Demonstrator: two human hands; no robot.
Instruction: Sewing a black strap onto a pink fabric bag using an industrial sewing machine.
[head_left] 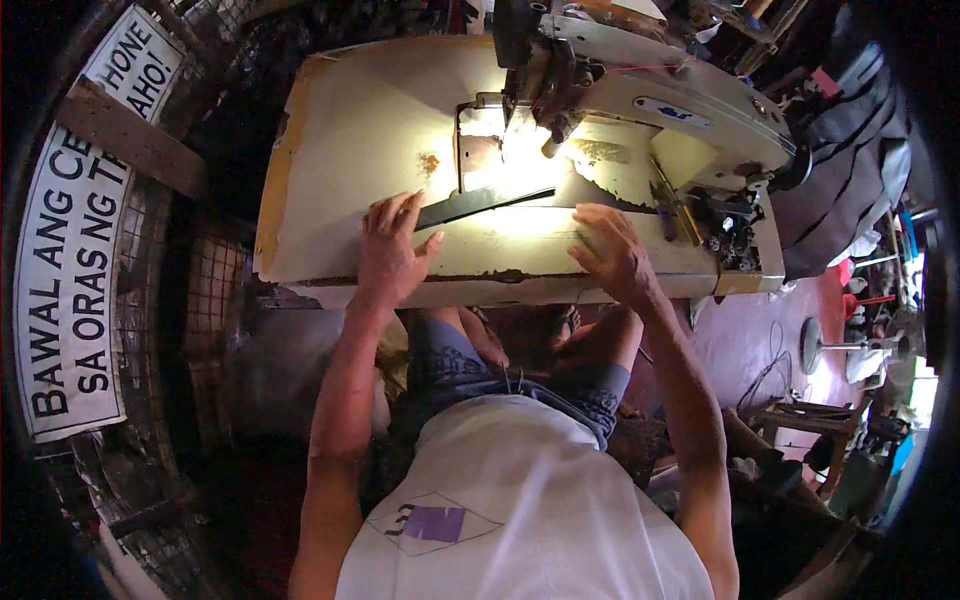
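A narrow black strip (487,205), perhaps fabric or leather, lies slantwise on the pale sewing table (340,150), in front of the sewing machine (660,90). My left hand (394,250) is at the strip's left end, its fingers reaching over that end and the thumb held apart. Whether the fingers press on the strip is hard to see. To the right of the strip, my right hand (612,252) hovers at the table's front part with curved, parted fingers and nothing in them. Bright lamp light washes out the needle area.
Slim tools (680,205), one yellow, lie under the machine's arm at the right. A dark bobbin-winder mechanism (738,235) sits at the table's right end. The front edge (500,277) is chipped. Dark material (850,160) hangs beyond the machine, and a wire grille (215,290) stands left.
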